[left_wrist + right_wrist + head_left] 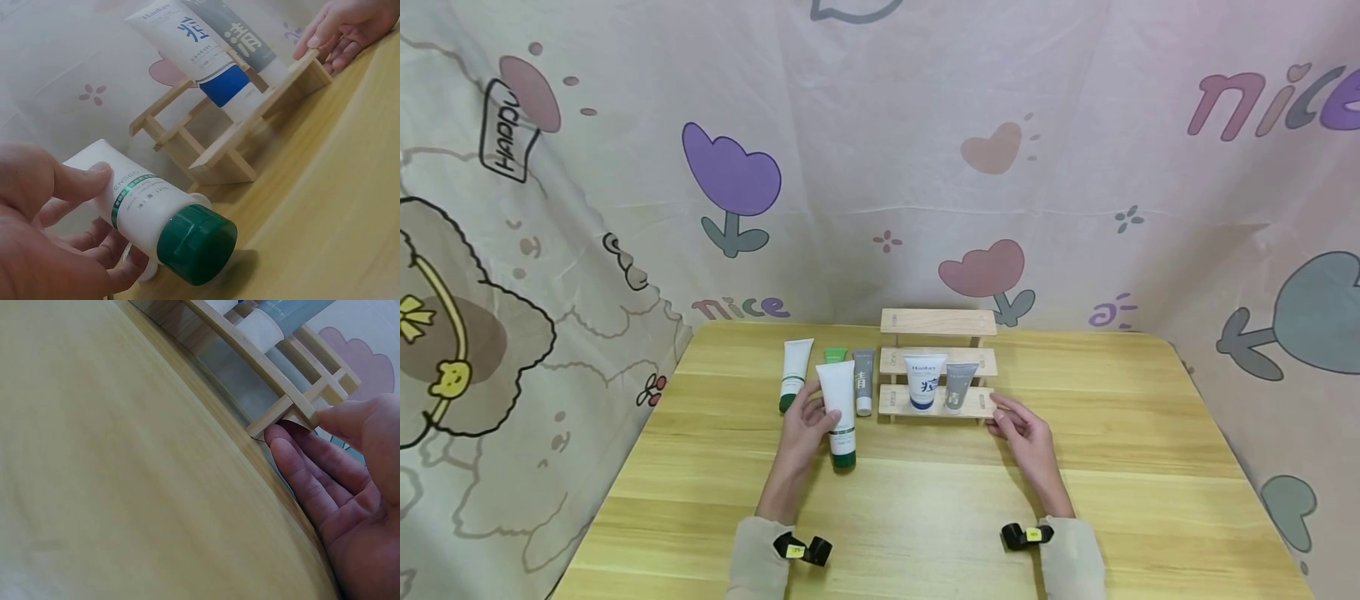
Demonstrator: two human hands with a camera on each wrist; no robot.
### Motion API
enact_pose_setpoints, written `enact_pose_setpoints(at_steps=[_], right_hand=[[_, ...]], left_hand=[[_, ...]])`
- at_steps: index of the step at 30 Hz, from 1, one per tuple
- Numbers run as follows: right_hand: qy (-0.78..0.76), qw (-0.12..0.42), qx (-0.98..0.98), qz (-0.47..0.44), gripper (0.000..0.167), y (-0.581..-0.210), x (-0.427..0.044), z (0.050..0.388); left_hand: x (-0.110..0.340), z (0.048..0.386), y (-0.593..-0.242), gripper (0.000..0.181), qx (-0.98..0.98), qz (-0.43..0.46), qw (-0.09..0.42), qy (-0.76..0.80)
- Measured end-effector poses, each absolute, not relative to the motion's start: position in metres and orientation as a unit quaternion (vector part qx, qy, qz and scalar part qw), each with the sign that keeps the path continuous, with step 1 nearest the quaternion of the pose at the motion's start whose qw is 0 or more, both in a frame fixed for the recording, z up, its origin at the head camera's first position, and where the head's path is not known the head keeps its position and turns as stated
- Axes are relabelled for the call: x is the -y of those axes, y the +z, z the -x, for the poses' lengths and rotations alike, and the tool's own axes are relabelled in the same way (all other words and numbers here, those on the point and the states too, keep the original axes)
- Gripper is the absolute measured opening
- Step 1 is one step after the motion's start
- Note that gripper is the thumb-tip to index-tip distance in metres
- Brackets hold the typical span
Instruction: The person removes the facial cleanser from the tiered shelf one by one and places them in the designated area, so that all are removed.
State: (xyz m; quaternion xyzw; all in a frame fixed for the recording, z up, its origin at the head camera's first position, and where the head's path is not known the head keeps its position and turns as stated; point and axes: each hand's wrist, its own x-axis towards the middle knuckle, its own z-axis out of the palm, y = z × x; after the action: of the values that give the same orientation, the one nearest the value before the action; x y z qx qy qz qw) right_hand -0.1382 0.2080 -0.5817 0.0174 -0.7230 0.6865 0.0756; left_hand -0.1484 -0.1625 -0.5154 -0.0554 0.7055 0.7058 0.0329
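My left hand (803, 427) grips a white squeeze tube with a green cap (837, 398), cap end down, a little above the table in the left wrist view. On the lowest tier of a small three-tier wooden rack (938, 321) stand a white tube with a blue band (924, 377) and a grey tube (959, 383), both upright on their caps. The rack's right end is pinched by my right hand (1027, 435); the right wrist view has the thumb (344, 420) against the slat's end and the fingers below it.
Left of the rack are another white tube with a green cap (796, 365), a green tube (835, 355) partly hidden behind the held one, and a second grey tube (864, 375). A patterned cloth (865, 167) hangs behind the wooden table (925, 517).
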Motion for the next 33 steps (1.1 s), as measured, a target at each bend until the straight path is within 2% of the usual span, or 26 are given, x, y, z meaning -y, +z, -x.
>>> enact_pose_setpoints(at_steps=[11, 18, 33], right_hand=[[0.687, 0.077, 0.723, -0.015, 0.035, -0.581, -0.207, 0.138], [0.686, 0.075, 0.724, -0.012, 0.035, -0.582, -0.208, 0.138], [0.688, 0.078, 0.722, -0.016, 0.034, -0.582, -0.208, 0.138]], left_hand=[[0.163, 0.134, -0.529, 0.056, -0.702, 0.071, 0.038, 0.707], [0.162, 0.128, -0.534, 0.058, -0.718, 0.073, 0.053, 0.690], [0.157, 0.113, -0.542, 0.061, -0.748, 0.057, 0.050, 0.660]])
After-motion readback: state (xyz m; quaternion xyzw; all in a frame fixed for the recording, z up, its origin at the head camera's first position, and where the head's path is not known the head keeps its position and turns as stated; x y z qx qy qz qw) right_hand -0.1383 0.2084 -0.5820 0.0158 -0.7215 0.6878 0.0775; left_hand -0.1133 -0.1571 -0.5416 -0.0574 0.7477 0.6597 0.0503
